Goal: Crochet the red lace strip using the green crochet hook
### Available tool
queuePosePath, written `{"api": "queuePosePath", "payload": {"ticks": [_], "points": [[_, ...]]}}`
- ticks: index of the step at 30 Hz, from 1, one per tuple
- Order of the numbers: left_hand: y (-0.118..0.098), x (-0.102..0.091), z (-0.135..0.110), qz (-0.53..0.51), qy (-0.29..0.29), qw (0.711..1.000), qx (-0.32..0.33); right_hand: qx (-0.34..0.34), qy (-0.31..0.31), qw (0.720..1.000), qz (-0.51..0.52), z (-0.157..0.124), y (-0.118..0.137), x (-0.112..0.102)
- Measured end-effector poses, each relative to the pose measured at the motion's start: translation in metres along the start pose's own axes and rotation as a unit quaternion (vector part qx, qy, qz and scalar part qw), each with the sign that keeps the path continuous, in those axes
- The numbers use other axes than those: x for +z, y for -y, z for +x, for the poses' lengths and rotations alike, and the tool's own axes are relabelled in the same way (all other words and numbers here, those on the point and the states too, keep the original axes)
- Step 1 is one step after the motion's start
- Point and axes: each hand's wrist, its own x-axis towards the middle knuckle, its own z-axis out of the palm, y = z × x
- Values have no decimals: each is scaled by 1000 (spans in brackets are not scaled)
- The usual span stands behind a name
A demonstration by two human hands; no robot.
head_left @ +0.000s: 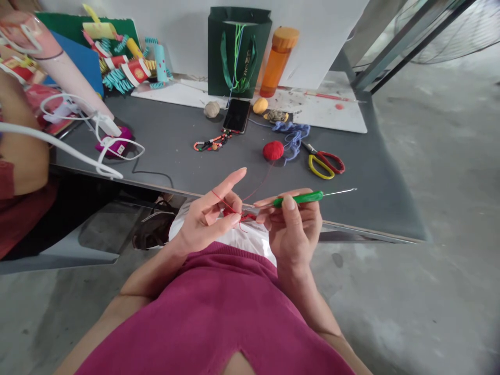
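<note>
Between the thumb and fingers of my left hand (209, 216) is a small piece of red crochet work (228, 212), mostly covered by the fingers. My left index finger points up and out, with red yarn looped over it. My right hand (295, 226) is closed round the green handle of a double-ended crochet hook (302, 199). One metal end points right; the other reaches left to the red work. A thin strand runs from the left hand up to a ball of red yarn (273, 150) on the grey table (179, 125).
Right of the red ball lie tangled blue yarn (291, 136) and scissors (326, 162). Behind are a phone (236, 115) with a beaded strap, a green paper bag (238, 52) and an orange bottle (278, 61). At left, white cables cross near a purple socket block (115, 143) and another person's arm (23, 135).
</note>
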Motion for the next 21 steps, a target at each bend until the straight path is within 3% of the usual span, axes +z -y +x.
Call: {"api": "queuePosePath", "payload": {"ticks": [8, 21], "points": [[4, -1, 0, -11, -15, 999, -29, 12, 13, 1000, 25, 1, -3, 0], [9, 1, 0, -110, -70, 988, -86, -71, -3, 997, 30, -4, -2, -3]]}}
